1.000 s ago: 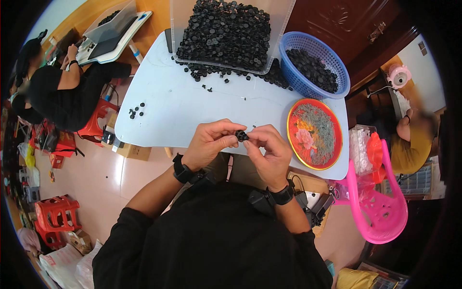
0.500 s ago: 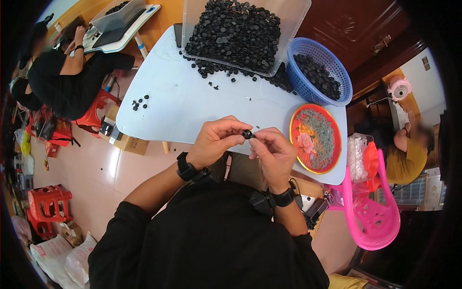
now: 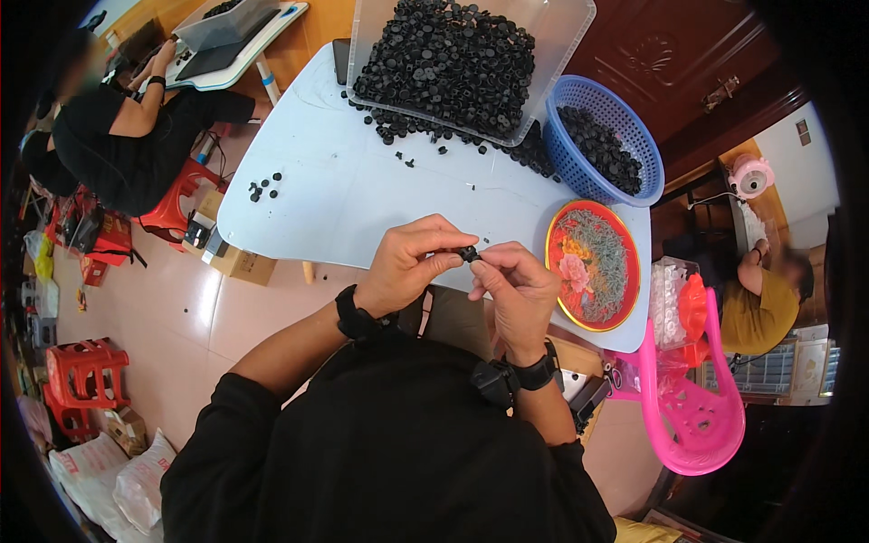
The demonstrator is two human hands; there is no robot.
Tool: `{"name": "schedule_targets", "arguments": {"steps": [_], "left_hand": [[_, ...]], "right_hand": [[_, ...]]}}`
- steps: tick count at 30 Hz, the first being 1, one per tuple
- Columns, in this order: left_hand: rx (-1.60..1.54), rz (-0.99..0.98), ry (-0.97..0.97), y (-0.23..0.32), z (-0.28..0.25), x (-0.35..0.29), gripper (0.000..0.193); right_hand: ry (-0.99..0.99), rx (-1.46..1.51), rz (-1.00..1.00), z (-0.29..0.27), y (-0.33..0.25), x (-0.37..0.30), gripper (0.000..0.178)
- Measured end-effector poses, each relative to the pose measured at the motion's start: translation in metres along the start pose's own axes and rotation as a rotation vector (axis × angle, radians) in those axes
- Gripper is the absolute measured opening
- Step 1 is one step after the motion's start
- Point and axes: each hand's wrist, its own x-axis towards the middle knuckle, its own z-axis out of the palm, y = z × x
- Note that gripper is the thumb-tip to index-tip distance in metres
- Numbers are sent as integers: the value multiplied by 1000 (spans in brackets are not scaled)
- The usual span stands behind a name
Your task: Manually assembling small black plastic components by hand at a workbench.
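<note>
Just above the table's near edge, my left hand (image 3: 407, 264) pinches a small black plastic part (image 3: 467, 253) between thumb and fingertips. My right hand (image 3: 518, 282) meets it from the other side, thumb and index finger closed on the same part. The fingertips cover much of it, so its exact shape is hidden. To the right of my right hand sits a round red tray (image 3: 631, 291) with a yellow rim, holding a heap of thin grey metal pieces. Several loose black parts (image 3: 263, 188) lie at the table's left.
On the pale table (image 3: 335, 181), a clear bin (image 3: 563, 56) full of black parts stands at the back, more spilled before it. A blue basket (image 3: 568, 170) holds others. A pink chair (image 3: 697, 443) is at right. One person (image 3: 118, 136) sits far left, another (image 3: 765, 299) at right.
The view has shifted slightly. Both hands keep their pinch on the black part, almost unmoved. The person at the far left has shifted an arm.
</note>
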Motion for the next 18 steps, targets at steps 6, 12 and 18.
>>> {"name": "schedule_targets", "arguments": {"steps": [6,12,18], "left_hand": [[20,32,3,0,2,1,28],[80,91,-14,-4,-2,0,28],[101,101,-14,0,0,0,28]], "right_hand": [[14,36,34,-2,4,-1,8],[-31,-71,-31,1,4,0,9],[-66,-24,-4,-3,6,4,10]]}}
